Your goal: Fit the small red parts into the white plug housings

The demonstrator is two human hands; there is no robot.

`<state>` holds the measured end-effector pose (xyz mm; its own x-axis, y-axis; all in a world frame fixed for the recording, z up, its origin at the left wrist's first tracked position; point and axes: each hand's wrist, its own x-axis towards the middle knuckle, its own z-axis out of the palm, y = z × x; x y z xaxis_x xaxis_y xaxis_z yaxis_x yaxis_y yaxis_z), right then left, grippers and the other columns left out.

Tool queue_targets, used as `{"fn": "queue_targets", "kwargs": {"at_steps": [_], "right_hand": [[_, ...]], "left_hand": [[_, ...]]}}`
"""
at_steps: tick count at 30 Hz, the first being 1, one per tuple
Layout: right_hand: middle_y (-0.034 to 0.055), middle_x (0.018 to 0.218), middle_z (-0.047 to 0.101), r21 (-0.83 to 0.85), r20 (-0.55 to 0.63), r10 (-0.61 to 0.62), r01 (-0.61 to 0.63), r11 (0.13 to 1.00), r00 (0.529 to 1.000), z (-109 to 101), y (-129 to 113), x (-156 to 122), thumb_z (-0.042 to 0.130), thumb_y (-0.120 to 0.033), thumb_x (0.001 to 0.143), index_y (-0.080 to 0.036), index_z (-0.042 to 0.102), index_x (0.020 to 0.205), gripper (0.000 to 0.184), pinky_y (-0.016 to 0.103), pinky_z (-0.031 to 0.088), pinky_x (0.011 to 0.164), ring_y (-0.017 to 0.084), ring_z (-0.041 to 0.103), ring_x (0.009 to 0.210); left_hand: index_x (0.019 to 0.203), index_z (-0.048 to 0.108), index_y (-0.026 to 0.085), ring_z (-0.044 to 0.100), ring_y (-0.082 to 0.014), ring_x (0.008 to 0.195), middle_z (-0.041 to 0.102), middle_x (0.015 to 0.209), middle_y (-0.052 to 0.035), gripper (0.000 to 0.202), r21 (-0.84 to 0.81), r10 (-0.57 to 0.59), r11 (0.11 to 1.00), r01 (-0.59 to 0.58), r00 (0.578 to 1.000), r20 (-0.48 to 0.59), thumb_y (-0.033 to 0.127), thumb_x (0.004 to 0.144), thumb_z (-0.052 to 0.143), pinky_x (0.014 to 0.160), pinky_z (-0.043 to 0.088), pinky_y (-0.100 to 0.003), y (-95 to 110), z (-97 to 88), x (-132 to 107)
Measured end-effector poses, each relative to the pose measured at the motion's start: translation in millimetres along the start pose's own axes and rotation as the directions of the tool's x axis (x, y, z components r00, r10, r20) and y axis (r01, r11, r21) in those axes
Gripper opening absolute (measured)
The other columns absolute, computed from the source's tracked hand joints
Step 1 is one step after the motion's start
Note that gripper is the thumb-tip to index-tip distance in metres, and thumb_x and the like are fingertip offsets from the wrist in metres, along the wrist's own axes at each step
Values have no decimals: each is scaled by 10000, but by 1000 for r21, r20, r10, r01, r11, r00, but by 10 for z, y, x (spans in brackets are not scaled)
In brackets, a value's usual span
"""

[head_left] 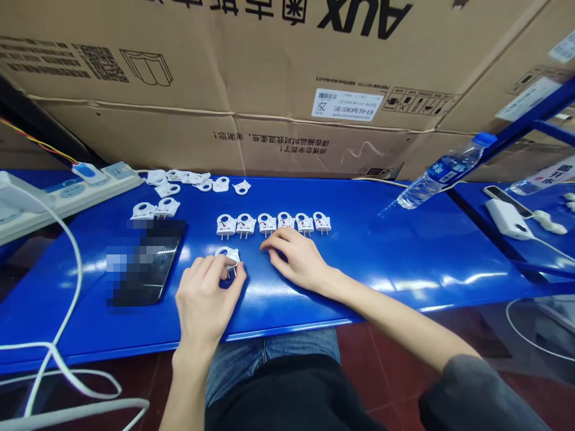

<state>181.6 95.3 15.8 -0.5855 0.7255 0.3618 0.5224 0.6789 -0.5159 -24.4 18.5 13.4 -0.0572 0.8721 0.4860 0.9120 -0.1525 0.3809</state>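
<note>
Several white two-pin plugs with ring-shaped pull handles (pixel 268 224) stand in a row across the blue table, pins toward me. Nearer to me, one more plug of this kind (pixel 227 255) is between the thumb and fingers of my left hand (pixel 204 293), low over the tabletop. My right hand (pixel 296 257) rests just in front of the row, thumb and fingers apart and slightly bent. Its knuckles partly cover the middle plugs, and nothing shows in its fingers.
A dark phone (pixel 150 263), partly pixelated, lies left of my left hand. Behind it are more loose white plugs (pixel 167 207) and a power strip (pixel 67 197). A tilted water bottle (pixel 442 173) stands right. Large cardboard boxes (pixel 278 78) line the back; a white cable (pixel 74 281) loops left.
</note>
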Motion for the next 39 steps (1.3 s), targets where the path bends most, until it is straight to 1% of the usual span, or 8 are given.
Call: {"fn": "queue_targets", "kwargs": {"at_steps": [3, 7, 10, 15, 20, 27, 33, 39], "right_hand": [[77, 1101, 704, -5, 5, -7, 7, 1000, 1000, -2, -1, 1, 537, -131, 1014, -205, 698, 1117, 205, 357, 543, 886, 219, 643, 1053], [83, 1108, 702, -15, 17, -2, 2, 1000, 1000, -11, -13, 5, 530, -136, 1018, -203, 699, 1123, 210, 358, 542, 880, 222, 640, 1055], [88, 1110, 699, -19, 30, -3, 4, 1000, 1000, -16, -24, 7, 525, -139, 1020, -202, 697, 1127, 212, 365, 544, 873, 228, 636, 1058], [88, 1112, 698, -33, 34, -20, 21, 999, 999, -21, -22, 1, 523, -138, 1019, -215, 689, 1129, 214, 363, 541, 873, 228, 628, 1057], [89, 1101, 698, -71, 52, -50, 53, 996, 997, -14, -10, -6, 519, -145, 1022, -215, 688, 1128, 212, 357, 532, 858, 230, 618, 1043], [96, 1094, 702, -96, 92, -77, 86, 992, 993, -3, -24, -6, 497, -151, 1035, -179, 690, 1143, 223, 355, 525, 860, 227, 613, 1021], [93, 1098, 701, -107, 107, -82, 94, 990, 991, 10, -18, -7, 503, -156, 1039, -189, 688, 1142, 214, 342, 520, 845, 220, 608, 1015], [94, 1097, 704, -133, 116, -103, 118, 984, 988, 20, -17, -10, 511, -160, 1042, -175, 690, 1152, 211, 336, 510, 834, 218, 605, 998]], "left_hand": [[838, 617, 238, 558, -204, 721, 549, 702, 6, 172, 11, -71, 997, 71, 997, -30, 325, 983, 588, 743, 442, -360, -4, -1, -1], [899, 639, 244, 589, -222, 775, 626, 776, -12, 136, 21, -151, 988, 153, 984, -99, 308, 993, 565, 764, 448, -373, -26, -4, -14], [962, 660, 252, 607, -235, 800, 672, 830, -25, 127, 9, -199, 979, 201, 974, -110, 318, 999, 558, 782, 458, -392, -51, -8, -29], [1092, 692, 247, 634, -274, 885, 694, 919, -66, 189, 26, -221, 973, 228, 963, -157, 343, 994, 561, 822, 489, -428, -84, 2, -43], [1155, 704, 245, 654, -289, 923, 685, 966, -80, 241, 52, -231, 968, 245, 953, -193, 351, 988, 566, 821, 511, -434, -88, 25, -54], [1269, 682, 257, 658, -295, 938, 677, 1111, -101, 320, 40, -283, 955, 293, 945, -162, 350, 984, 567, 855, 518, -480, -52, 15, -59], [1187, 676, 204, 564, -418, 1230, 628, 1278, -188, 266, 26, -261, 962, 271, 945, -196, 320, 968, 580, 983, 491, -599, -21, -14, -29], [1232, 589, 198, 561, -447, 1267, 641, 1370, -198, 309, 51, -320, 945, 324, 945, -68, 384, 989, 550, 993, 471, -631, -7, -23, -25]]}}
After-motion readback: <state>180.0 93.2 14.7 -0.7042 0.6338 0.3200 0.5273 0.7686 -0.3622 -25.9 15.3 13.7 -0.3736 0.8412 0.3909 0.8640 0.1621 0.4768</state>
